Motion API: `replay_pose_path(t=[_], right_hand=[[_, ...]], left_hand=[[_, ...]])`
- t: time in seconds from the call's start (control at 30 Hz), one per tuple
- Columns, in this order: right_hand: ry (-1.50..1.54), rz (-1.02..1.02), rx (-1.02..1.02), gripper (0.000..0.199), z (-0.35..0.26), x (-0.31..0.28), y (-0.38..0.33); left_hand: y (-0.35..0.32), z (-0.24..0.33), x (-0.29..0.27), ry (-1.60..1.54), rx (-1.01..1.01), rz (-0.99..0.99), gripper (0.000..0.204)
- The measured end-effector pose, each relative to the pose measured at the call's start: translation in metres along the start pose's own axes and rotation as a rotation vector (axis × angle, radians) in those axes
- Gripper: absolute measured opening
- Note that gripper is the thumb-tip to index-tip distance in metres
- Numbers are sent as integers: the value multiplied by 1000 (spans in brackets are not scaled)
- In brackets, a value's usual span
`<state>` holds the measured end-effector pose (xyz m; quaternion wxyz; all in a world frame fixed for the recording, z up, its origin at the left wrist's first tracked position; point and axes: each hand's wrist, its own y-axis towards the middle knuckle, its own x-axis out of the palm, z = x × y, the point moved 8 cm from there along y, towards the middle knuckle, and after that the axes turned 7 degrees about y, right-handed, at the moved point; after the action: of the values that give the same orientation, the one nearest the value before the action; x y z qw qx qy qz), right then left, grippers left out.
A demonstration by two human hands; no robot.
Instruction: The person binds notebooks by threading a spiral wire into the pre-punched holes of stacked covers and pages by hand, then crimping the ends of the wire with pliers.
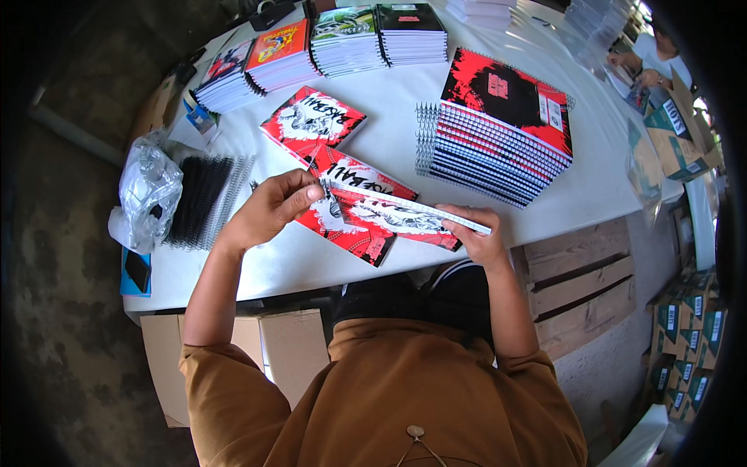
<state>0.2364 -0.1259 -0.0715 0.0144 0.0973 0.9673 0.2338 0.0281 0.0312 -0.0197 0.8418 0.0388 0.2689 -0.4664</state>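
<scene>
My right hand grips the right end of a red and white notebook, thumb on its white page edge. The notebook is tilted up in front of me, its page edge uppermost. At its left end my left hand is closed, thumb against fingers. A dark bit of wire coil shows by those fingertips, but what they pinch is too small to make out. Beneath and behind lie more red notebooks of the same design, one partly covered by the held one and another farther back.
On the white-covered table a bundle of black spiral coils lies left, beside a clear plastic bag. A tall stack of spiral notebooks stands right. Several notebook stacks line the back. Another person sits far right, near cartons.
</scene>
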Motion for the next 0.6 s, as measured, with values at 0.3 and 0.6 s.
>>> replay_pose_path(t=[0.3, 0.6], right_hand=[[28, 20, 46, 23, -2, 1, -3], [-128, -12, -11, 33, -3, 11, -7]], left_hand=[[1, 17, -9, 298, 173, 156, 33], [4, 64, 4, 804, 460, 292, 24]])
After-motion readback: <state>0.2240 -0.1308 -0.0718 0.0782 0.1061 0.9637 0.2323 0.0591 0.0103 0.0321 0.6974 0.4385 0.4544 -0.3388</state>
